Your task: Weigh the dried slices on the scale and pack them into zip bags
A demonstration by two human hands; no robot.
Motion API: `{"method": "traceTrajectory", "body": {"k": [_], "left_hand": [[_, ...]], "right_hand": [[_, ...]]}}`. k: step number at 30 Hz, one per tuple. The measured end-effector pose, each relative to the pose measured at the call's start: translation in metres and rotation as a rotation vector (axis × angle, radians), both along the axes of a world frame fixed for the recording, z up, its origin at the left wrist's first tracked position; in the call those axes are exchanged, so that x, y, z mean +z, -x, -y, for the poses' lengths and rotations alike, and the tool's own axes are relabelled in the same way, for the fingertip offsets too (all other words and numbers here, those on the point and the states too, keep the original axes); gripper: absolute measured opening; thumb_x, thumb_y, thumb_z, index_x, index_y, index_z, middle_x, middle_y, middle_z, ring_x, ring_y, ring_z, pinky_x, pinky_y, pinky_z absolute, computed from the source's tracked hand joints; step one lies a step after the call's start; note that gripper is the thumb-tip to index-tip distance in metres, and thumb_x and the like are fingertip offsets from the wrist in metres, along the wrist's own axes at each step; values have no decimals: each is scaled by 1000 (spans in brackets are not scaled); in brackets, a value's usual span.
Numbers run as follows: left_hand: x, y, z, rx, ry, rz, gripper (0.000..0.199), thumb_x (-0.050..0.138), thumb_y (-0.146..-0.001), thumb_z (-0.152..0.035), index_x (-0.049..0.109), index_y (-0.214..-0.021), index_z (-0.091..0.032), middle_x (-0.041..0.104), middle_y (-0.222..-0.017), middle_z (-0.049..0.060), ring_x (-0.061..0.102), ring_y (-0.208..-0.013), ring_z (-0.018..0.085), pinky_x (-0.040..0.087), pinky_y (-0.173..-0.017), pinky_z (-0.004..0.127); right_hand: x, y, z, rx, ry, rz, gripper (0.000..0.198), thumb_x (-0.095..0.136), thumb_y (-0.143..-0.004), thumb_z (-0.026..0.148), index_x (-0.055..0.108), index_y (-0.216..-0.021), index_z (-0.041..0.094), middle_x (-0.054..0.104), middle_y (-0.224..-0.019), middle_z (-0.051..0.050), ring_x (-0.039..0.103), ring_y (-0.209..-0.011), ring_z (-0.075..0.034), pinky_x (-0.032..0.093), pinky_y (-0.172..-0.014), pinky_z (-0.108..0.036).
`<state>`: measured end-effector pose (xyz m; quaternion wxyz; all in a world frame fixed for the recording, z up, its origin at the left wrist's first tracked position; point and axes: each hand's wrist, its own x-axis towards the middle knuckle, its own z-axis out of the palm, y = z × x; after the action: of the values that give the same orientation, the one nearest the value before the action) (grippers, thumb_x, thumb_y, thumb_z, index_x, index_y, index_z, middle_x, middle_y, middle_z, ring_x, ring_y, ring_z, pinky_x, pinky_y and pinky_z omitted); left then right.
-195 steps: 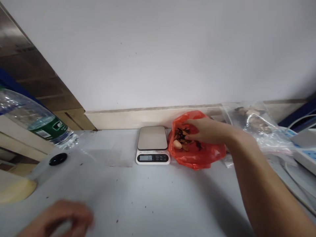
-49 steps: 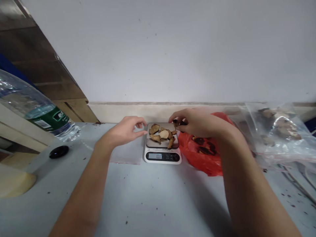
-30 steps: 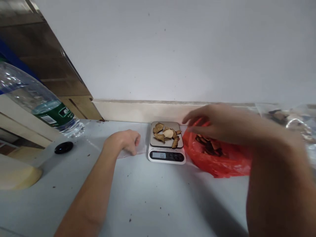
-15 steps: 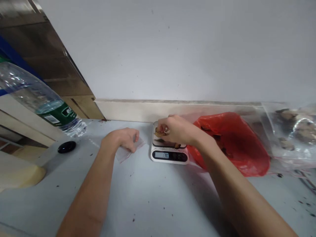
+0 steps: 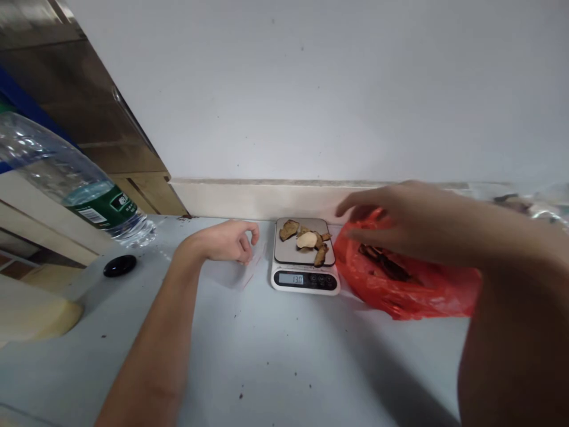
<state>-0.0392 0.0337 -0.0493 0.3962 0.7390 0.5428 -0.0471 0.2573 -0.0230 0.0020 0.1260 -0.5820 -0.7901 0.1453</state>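
Observation:
My left hand (image 5: 230,241) is closed over a small clear zip bag (image 5: 235,274) on the table, its fingertips curled against the bag's upper edge. To its right stands a white kitchen scale (image 5: 279,283) with a display that reads about 130; any decimal point is hard to make out. Several dried brown slices and one pale slice (image 5: 306,239) lie on the scale's plate. Over the red plastic bag (image 5: 444,296) hangs my right hand (image 5: 382,216), blurred, with thumb and fingers apart and nothing visible between them. Dark dried pieces (image 5: 386,264) lie inside the red bag.
A clear bottle with a green label (image 5: 104,207) leans at the left, near a black oval object (image 5: 120,265). A pale yellowish object (image 5: 57,317) is at the left edge. Behind the scale rises a white wall (image 5: 284,107). Clear bags at far right are mostly covered by my arm.
My right hand has left the scale plate and moved right over the red bag, uncovering the slices. My left hand has shifted slightly, its fingers lifting a little. The red bag's shape has changed.

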Motion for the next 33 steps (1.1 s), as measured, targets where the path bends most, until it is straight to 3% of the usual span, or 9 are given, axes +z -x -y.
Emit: {"method": "traceTrajectory", "body": {"k": [4, 10, 14, 19, 21, 23, 26, 29, 33], "left_hand": [[13, -8, 6, 55, -36, 210, 37, 69, -65, -32, 44, -92, -27, 76, -81, -3, 72, -76, 20, 47, -67, 28], [20, -14, 8, 134, -82, 475, 46, 78, -64, -30, 39, -87, -27, 76, -76, -4, 73, -74, 17, 49, -68, 27], [23, -14, 9, 234, -132, 549, 45, 79, -61, -26, 41, -86, -27, 75, -71, -5, 74, -75, 18, 54, -72, 29], [27, -18, 13, 292, -275, 647, 42, 82, -66, -30, 47, -88, -25, 73, -72, -3, 76, -81, 21, 59, -84, 37], [26, -21, 14, 221, -388, 713, 41, 84, -70, -37, 53, -93, -24, 76, -88, 2, 76, -97, 25, 58, -95, 43], [24, -24, 16, 83, -487, 729, 58, 90, -67, -44, 59, -112, -25, 72, -128, 10, 66, -129, 32, 51, -110, 48], [21, -27, 17, -143, -443, 546, 118, 100, -53, -52, 42, -154, -32, 29, -175, 11, 25, -162, 40, 32, -127, 55], [19, -27, 17, -182, -394, 415, 133, 96, -58, -60, 24, -166, -33, 16, -180, 11, 12, -165, 41, 23, -131, 58], [19, -24, 15, -104, -452, 377, 108, 90, -66, -61, 41, -157, -31, 38, -169, 12, 35, -156, 40, 35, -126, 54]], "right_hand": [[-3, 51, -6, 93, 238, -102, 15, 66, -87, 18, 73, -99, 24, 78, -85, -1, 66, -65, -16, 46, -57, -26], [-24, 80, -18, -65, 363, -441, 22, 69, -86, 11, 50, -83, 23, 70, -79, 2, 61, -61, -11, 40, -47, -20], [-26, 77, -21, -36, 263, -494, 26, 58, -80, -3, 52, -77, 22, 62, -64, 6, 57, -56, -10, 38, -50, -20], [-23, 71, -20, 11, 193, -356, 29, 52, -78, -1, 68, -64, 18, 75, -74, -2, 59, -54, -12, 39, -53, -25], [-25, 70, -20, 15, 141, -377, 26, 58, -76, 3, 62, -55, 19, 70, -63, -1, 57, -53, -12, 37, -52, -26], [-28, 69, -22, 58, 75, -443, 25, 68, -74, 11, 60, -52, 19, 64, -56, 0, 54, -53, -12, 36, -51, -26], [-33, 68, -26, 132, 25, -646, 27, 79, -73, 29, 60, -56, 19, 64, -58, 1, 56, -54, -11, 39, -52, -25], [-36, 64, -28, 175, 54, -806, 40, 84, -73, 43, 55, -55, 20, 59, -57, 2, 58, -56, -12, 43, -54, -26], [-30, 55, -26, 237, 170, -778, 42, 85, -76, 44, 52, -63, 21, 60, -63, 3, 62, -63, -13, 48, -58, -25]]}}
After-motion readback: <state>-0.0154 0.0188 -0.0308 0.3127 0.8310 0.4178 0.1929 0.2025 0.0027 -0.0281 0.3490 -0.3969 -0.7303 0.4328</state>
